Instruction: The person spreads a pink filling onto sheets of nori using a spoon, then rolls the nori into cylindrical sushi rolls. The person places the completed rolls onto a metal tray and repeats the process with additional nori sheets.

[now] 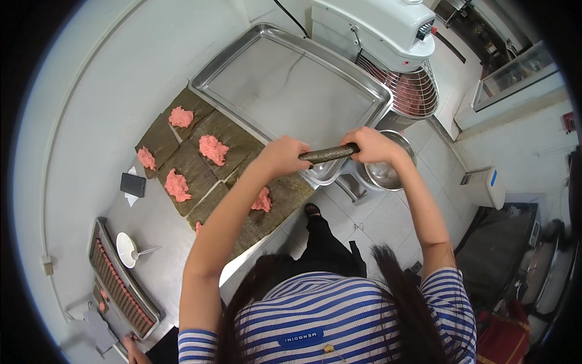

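Note:
Between my two hands a dark seaweed roll (330, 155) is held level in the air, over the near right edge of the big metal tray (291, 91). My left hand (282, 156) is closed around its left end and my right hand (371, 144) grips the right end. To the left of the tray, dark seaweed sheets (195, 168) lie spread on the worktable. Pink minced filling (213, 149) sits in separate clumps on them. My left forearm covers part of the sheets and of one clump.
A white mixer (376, 30) with a wire guard stands behind the tray. Right of it, a metal bowl (391, 164) sits low. At left are a black box (133, 185), a white bowl (127, 250) and a tray of sliced rolls (124, 285). Another person's hand (132, 347) shows below.

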{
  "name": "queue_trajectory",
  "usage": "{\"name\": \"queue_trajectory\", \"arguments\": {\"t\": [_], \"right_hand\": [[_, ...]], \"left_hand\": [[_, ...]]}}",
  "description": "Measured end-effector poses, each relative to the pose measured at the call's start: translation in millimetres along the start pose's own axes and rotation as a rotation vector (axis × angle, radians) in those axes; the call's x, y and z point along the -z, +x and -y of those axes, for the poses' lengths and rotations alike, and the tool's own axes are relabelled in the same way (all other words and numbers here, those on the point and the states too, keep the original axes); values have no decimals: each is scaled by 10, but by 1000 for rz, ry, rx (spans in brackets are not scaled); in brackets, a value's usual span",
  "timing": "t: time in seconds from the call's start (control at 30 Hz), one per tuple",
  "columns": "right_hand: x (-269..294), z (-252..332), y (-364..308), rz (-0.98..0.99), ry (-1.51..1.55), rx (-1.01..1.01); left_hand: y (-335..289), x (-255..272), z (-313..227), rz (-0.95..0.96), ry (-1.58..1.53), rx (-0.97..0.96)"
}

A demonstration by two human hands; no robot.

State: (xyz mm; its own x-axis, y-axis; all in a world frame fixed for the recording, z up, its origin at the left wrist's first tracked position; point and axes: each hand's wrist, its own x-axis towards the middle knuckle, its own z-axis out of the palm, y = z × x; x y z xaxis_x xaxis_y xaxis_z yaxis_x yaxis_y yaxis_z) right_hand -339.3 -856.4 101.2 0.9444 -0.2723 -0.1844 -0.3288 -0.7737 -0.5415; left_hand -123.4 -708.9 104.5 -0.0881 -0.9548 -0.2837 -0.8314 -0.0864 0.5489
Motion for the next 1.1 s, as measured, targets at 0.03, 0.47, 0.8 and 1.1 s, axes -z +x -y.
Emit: {"name": "queue_trajectory", "arguments": {"t": [0.03,0.47,0.8,1.1], "right_hand": [[74,-180,38,27,6,5],[209,-819,548,194,-65,110],[269,-591,541,217,7,76],[176,-825,712,221,37,124]], "left_hand": [[129,-70,-41,-16,-45,-5],[544,-392,12,-30,-185,209],[362,-268,48,-44,-154,168],[534,20,94,90,-44,230]]}}
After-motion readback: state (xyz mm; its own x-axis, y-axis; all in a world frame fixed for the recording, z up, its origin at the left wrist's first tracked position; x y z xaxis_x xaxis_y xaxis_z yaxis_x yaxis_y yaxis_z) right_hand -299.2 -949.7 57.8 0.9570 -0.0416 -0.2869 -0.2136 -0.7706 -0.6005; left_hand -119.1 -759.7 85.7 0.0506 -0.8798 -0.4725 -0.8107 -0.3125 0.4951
